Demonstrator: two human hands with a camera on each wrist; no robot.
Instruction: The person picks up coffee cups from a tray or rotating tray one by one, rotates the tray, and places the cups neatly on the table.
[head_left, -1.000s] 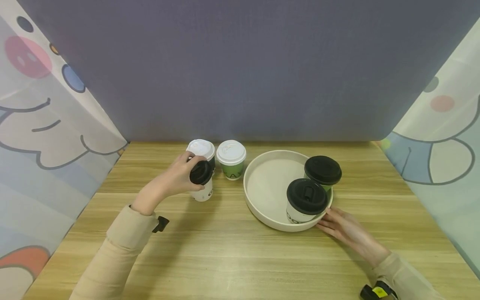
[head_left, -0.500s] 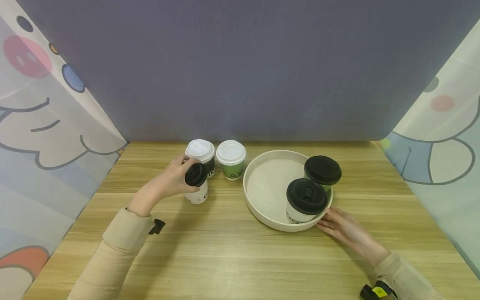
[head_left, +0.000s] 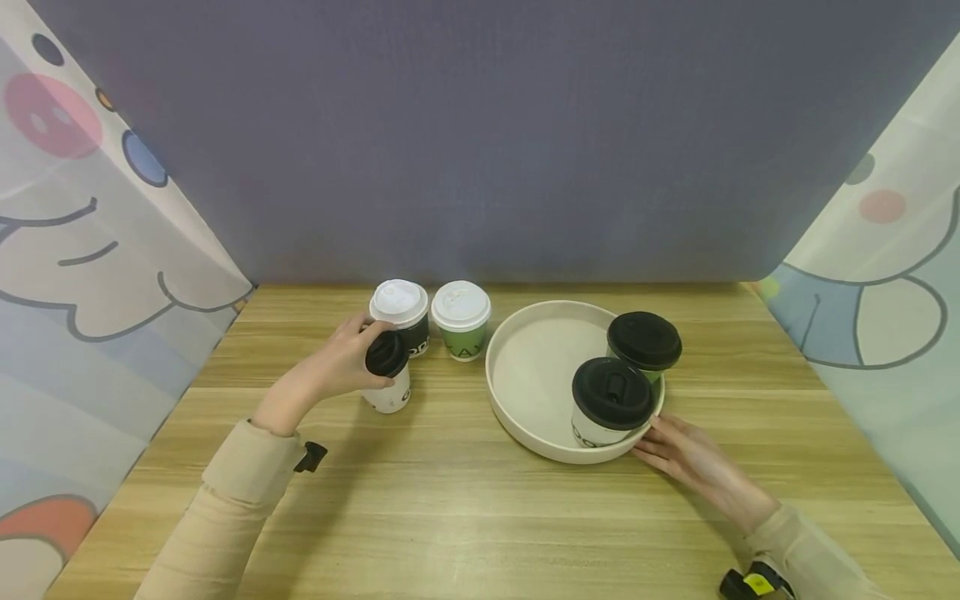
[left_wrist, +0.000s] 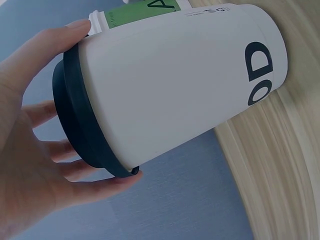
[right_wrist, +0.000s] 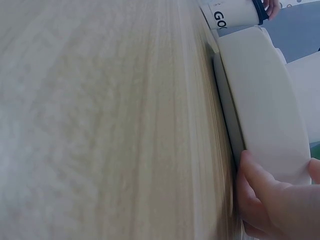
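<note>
My left hand (head_left: 330, 367) grips a white paper coffee cup (left_wrist: 170, 85) by its black lid (left_wrist: 80, 110), thumb on one side and fingers spread round the other. The cup stands upright at the table's left middle, in front of two white-lidded cups. At the right, my right hand (head_left: 693, 467) holds the near right edge of a cream round tray (head_left: 525, 375), its thumb at the rim and its fingers low against the outer wall (right_wrist: 270, 100). Inside the tray, at its right side, are a white cup with a black lid (head_left: 612, 392) and a green one with a black lid (head_left: 645, 340).
Behind the held cup stands a dark cup with a white lid (head_left: 401, 304). A green cup with a white lid (head_left: 461, 308) is beside it, close to the tray's left rim. A grey panel (head_left: 495, 150) rises along the back edge of the wooden table (head_left: 465, 517).
My left hand has shifted the black-lidded cup a little left and toward me, leaving more of the dark cup behind it visible. The right hand and the tray have stayed put.
</note>
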